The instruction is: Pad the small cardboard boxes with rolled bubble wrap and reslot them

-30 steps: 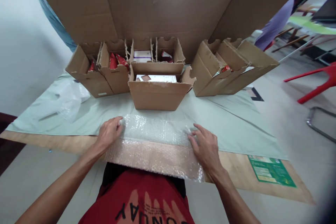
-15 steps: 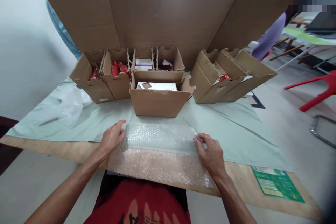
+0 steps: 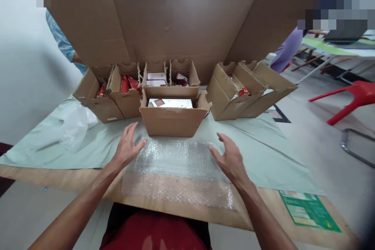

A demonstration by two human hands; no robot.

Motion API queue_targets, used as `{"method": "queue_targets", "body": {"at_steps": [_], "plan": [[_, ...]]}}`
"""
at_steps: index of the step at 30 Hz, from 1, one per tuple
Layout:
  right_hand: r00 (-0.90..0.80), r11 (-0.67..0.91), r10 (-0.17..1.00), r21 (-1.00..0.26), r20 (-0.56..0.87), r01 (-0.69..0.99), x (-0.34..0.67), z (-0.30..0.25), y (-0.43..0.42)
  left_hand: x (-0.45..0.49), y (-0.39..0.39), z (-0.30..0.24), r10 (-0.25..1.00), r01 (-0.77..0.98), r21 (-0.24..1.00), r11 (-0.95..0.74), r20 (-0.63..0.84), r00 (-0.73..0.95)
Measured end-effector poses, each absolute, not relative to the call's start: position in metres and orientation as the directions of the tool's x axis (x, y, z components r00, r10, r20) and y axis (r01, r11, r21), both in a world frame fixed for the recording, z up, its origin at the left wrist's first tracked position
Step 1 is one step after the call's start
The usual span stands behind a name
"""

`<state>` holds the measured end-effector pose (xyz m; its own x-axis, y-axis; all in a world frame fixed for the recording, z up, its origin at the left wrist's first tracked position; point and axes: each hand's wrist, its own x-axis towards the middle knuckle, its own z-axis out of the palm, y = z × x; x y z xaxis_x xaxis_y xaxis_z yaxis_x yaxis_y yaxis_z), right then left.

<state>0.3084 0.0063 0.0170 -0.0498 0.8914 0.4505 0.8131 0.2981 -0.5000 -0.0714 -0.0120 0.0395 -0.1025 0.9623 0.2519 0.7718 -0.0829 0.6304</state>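
A clear sheet of bubble wrap (image 3: 178, 175) lies flat across the table's front edge, partly on the pale green cloth and partly on bare wood. Over its left far corner is my left hand (image 3: 129, 146), open, thumb apart from the fingers. My right hand (image 3: 228, 158) is at the right far corner, also open and holding nothing. Just beyond the sheet stands a cardboard bin (image 3: 174, 123) with a white box (image 3: 170, 103) inside it.
Behind are more cardboard bins (image 3: 101, 105) with red packets, and further bins (image 3: 231, 101) at the right. A tall cardboard panel (image 3: 181, 27) stands behind them. Crumpled clear plastic (image 3: 72, 127) lies left; a green leaflet (image 3: 310, 211) lies right. Two people are partly visible beyond the panel.
Both hands have let go of the bubble wrap's far corners, spread their fingers and moved slightly forward. The sheet now lies flat, and the view has tilted up a little.
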Motion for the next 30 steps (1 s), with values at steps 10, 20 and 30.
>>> {"method": "queue_targets", "body": {"at_steps": [10, 20, 30], "plan": [[-0.208, 0.346, 0.938, -0.772, 0.277, 0.533, 0.230, 0.049, 0.058, -0.035, 0.003, 0.043, 0.963, 0.427, 0.898, -0.105, 0.199, -0.182], [-0.131, 0.315, 0.947, -0.760, 0.294, 0.569, 0.280, 0.054, 0.039, -0.060, -0.015, 0.037, 0.927, 0.684, 0.724, -0.091, 0.312, -0.207], [-0.477, 0.497, 0.866, -0.376, 0.152, 0.782, 0.227, 0.017, -0.050, -0.004, -0.074, 0.006, 0.842, 0.796, 0.276, -0.539, 0.149, 0.519]]}}
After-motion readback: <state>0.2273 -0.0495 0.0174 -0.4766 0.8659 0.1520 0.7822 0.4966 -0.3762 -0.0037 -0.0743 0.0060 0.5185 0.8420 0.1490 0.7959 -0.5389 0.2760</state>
